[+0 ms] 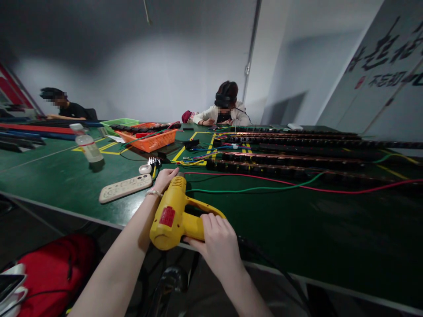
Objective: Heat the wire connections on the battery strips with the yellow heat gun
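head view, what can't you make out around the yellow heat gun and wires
Left grip: head view, partly hidden by the yellow heat gun; whether it holds anything can't be told.
Handle: head view, far end covered by the right grip.
Red label: head view, print too small and blurred.
Red wire: head view, cut off by the right edge.

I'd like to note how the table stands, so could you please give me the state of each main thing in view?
Heat gun: handle gripped by the right hand, nozzle facing away; whether switched on, cannot tell.
Bottle: standing, cap on.
Phone: lying flat, camera side up.
Orange basket: upright, uncovered, loaded.
Red wire: lying loose.
Green wire: lying loose, gently curved.
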`<state>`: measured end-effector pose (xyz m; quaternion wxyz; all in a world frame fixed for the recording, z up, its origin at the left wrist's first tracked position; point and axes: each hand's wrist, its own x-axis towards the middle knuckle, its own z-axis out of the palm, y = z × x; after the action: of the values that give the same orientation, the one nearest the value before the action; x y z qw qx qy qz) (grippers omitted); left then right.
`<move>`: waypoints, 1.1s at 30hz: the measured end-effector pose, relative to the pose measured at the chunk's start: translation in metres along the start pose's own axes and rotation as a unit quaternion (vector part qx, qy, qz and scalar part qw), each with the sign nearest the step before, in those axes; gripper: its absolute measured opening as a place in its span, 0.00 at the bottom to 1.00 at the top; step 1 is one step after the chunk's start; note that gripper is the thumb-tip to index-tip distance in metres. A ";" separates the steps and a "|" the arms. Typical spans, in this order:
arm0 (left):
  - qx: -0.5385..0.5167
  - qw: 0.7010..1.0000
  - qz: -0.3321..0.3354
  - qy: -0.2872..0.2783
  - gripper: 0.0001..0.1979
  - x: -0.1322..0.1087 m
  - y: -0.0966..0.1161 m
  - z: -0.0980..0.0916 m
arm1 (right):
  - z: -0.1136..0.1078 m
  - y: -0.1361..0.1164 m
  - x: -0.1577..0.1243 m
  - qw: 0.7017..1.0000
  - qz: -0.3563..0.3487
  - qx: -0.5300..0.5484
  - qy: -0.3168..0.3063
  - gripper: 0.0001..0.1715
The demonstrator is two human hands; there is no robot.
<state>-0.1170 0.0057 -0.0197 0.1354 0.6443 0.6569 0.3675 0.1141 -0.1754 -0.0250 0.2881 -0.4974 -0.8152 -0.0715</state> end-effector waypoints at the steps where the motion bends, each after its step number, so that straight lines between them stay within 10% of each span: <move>1: 0.000 1.000 0.001 0.003 0.25 -0.001 0.000 0.000 | 0.000 0.001 0.000 1.000 -0.003 0.003 0.002 0.29; 20: -0.006 1.000 0.007 0.009 0.26 0.004 -0.011 0.006 | -0.028 0.074 -0.035 0.993 0.033 -0.079 0.076 0.23; 33: 0.015 1.000 -0.016 0.001 0.25 0.003 -0.007 0.007 | -0.017 0.042 -0.035 0.985 0.056 -0.130 0.101 0.20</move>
<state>-0.1180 0.0111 -0.0280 0.1311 0.6356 0.6726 0.3556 0.1685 -0.1886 -0.0376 0.3055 -0.5659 -0.7362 -0.2107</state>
